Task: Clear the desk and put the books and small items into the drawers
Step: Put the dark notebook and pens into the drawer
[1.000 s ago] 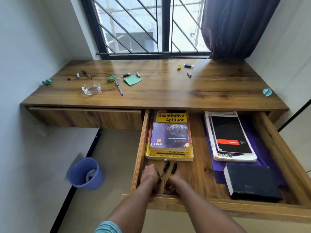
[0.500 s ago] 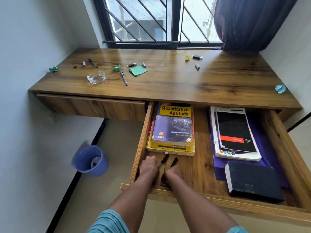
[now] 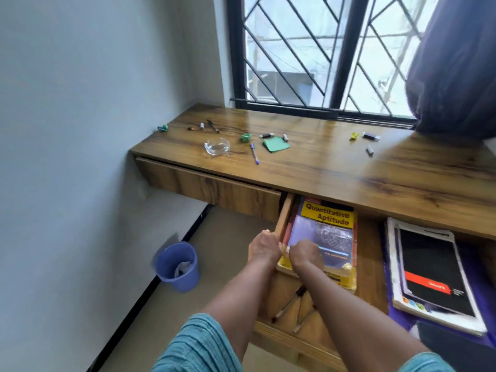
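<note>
My left hand hovers at the left wall of the open right drawer, its fingers hidden. My right hand is curled over the near corner of the yellow "Quantitative Aptitude" book, which lies in that drawer. Two black pens lie loose on the drawer floor beneath my forearms. Small items are scattered on the desk top: a glass dish, a blue pen, green sticky notes, crumpled green paper, markers, a USB stick.
A stack of magazines on purple cloth fills the drawer's right half, with a dark book nearer me. The left drawer is closed. A blue bin stands on the floor by the left wall. A dark curtain hangs at the right.
Both hands have lifted from the drawer's front corner, leaving the black pens on the drawer floor, and now sit farther in over the book. The head has turned left and moved closer.
</note>
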The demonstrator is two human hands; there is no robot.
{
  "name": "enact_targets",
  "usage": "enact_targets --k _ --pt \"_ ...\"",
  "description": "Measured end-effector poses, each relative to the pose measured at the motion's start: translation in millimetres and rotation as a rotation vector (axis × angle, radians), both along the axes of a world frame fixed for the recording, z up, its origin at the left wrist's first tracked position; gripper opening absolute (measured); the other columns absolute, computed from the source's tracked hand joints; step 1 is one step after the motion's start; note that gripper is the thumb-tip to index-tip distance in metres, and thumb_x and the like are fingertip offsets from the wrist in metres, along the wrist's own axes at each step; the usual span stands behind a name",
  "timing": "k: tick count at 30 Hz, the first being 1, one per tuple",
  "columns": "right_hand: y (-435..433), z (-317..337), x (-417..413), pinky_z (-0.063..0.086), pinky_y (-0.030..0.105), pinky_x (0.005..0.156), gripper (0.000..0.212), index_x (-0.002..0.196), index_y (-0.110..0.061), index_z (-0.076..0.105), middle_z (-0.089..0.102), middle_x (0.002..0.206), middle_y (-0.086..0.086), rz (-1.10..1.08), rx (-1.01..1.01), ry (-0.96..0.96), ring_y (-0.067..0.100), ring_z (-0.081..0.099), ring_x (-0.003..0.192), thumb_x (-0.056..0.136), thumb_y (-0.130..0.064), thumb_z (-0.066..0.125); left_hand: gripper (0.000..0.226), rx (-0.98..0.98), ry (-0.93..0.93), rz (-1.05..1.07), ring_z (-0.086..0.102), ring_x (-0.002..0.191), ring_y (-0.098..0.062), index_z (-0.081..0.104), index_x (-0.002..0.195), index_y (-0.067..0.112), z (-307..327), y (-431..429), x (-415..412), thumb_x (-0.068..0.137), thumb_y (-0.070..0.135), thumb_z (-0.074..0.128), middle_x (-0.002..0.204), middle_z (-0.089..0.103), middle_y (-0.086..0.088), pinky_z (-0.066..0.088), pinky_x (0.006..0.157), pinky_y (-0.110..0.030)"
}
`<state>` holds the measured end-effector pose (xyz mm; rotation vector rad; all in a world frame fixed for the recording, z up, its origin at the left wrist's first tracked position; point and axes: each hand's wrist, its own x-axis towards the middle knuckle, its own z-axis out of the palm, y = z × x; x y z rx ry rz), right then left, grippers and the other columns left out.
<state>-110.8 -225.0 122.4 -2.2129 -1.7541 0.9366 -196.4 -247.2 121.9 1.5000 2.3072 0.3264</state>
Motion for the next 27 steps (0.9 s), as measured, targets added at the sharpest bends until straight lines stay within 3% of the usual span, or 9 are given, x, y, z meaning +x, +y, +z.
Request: enact_targets --k 6,14,22,27 --pt "28.2 18.9 -89.0 0.048 0.034 0.088 0.032 0.113 -0.006 0.065 0.063 0.12 0.015 0.127 0.056 -0.007 0.033 0.059 0.113 0.094 -0.026 0.05 0.033 0.099 0.059 0.023 0.057 0.112 -0.026 0.064 0.116 0.008 9.7 31.8 -88.5 0.096 0.024 0.044 0.119 0.056 -0.01 0.049 0.093 -0.035" --pt "92.4 35.3 -236.0 0.048 0.032 0.086 0.031 0.109 -0.007 0.066 0.064 0.118 0.014 0.061 0.104 0.046 0.032 0.059 0.113 0.091 -0.03 0.054 0.034 0.175 0.036 -0.015 0.057 0.113 -0.029 0.064 0.115 0.003 26.1 99.2 -232.5 0.096 0.022 0.044 0.12 0.058 -0.015 0.048 0.095 -0.035" --pt "160.0 44.8 -288.3 0.048 0.035 0.085 0.028 0.117 -0.007 0.06 0.06 0.12 0.015 0.006 0.184 -0.122 0.032 0.058 0.111 0.094 -0.014 0.045 0.033 0.216 0.032 -0.104 0.059 0.11 -0.027 0.065 0.113 0.0 41.0 172.1 -318.7 0.096 0.016 0.042 0.118 0.062 -0.017 0.047 0.094 -0.031" --pt "214.5 35.0 -289.4 0.046 0.039 0.091 0.039 0.126 -0.002 0.055 0.054 0.124 0.016 0.022 0.235 -0.293 0.033 0.05 0.116 0.093 0.002 0.034 0.033 0.24 -0.018 -0.087 0.062 0.106 -0.027 0.065 0.114 0.002 40.0 226.4 -344.5 0.095 0.021 0.045 0.114 0.065 -0.016 0.051 0.09 -0.03"
